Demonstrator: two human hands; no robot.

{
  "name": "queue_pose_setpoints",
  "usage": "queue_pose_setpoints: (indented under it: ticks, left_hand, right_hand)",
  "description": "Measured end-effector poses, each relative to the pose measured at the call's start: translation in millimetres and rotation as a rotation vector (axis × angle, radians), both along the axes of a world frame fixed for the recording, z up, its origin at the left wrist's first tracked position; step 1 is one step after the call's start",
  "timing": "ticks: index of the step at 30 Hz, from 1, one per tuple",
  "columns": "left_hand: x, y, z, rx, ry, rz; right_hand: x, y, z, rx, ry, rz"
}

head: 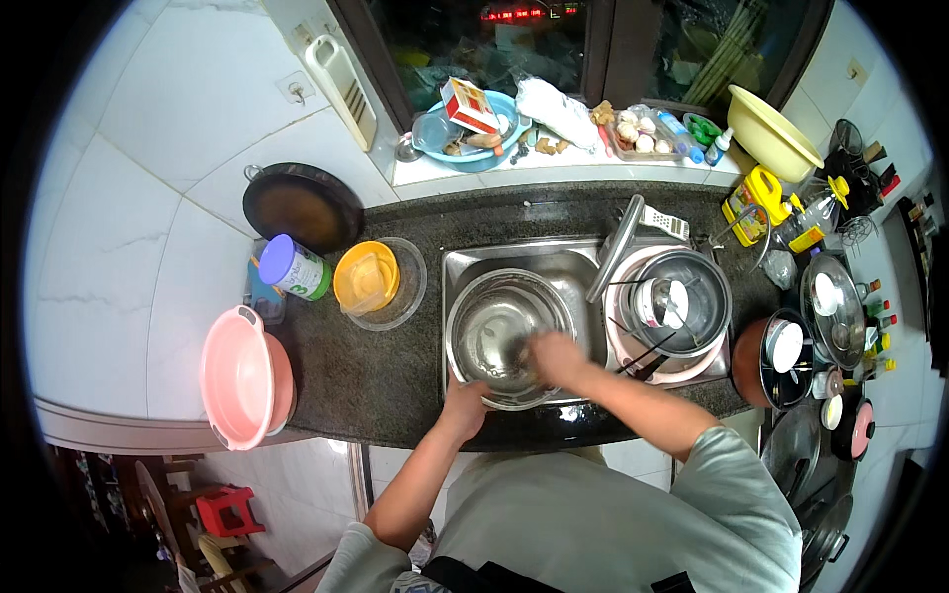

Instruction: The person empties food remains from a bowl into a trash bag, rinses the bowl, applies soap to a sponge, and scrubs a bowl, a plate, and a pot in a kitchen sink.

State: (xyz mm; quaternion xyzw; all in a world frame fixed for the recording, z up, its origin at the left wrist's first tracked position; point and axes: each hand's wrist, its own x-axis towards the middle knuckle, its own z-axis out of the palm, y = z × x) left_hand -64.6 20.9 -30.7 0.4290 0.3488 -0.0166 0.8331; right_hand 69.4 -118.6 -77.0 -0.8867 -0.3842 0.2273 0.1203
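A stainless steel basin (pixel 485 319) rests in the left bowl of the steel sink (pixel 582 259), wet and shiny inside. My left hand (pixel 467 406) grips its near rim at the lower left, thumb over the edge. Over the basin's right inner wall is my right hand (pixel 557 361), blurred by motion. Its fingers are partly hidden, and whether they hold something cannot be made out. The metal faucet (pixel 617 248) stands between the two sink bowls. In the right bowl, a pink basin (pixel 626 345) holds a metal pot (pixel 708 285), a white bowl (pixel 662 302) and chopsticks.
Left on the dark counter are a yellow bowl (pixel 385 267), a purple-lidded can (pixel 295 267) and pink basins (pixel 237 378) at the edge. A round dark pan (pixel 300 207) leans on the wall. Rightward are a yellow oil jug (pixel 758 204) and a brown pot (pixel 750 363).
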Motion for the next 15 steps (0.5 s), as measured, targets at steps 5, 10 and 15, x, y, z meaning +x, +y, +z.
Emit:
queue_pose_setpoints:
  ticks: [5,10,15]
  left_hand:
    - [1,-24,-8,-0.036,0.102,-0.065]
    - [-3,2,-31,0.017,-0.029,-0.035]
    - [-3,-10,-3,-0.019,0.058,-0.087]
  right_hand:
    - [10,29,-13,0.626,-0.175,0.016]
    - [-17,14,-15,0.317,0.167,0.080]
    - [27,17,-12,0.428,0.050,-0.356]
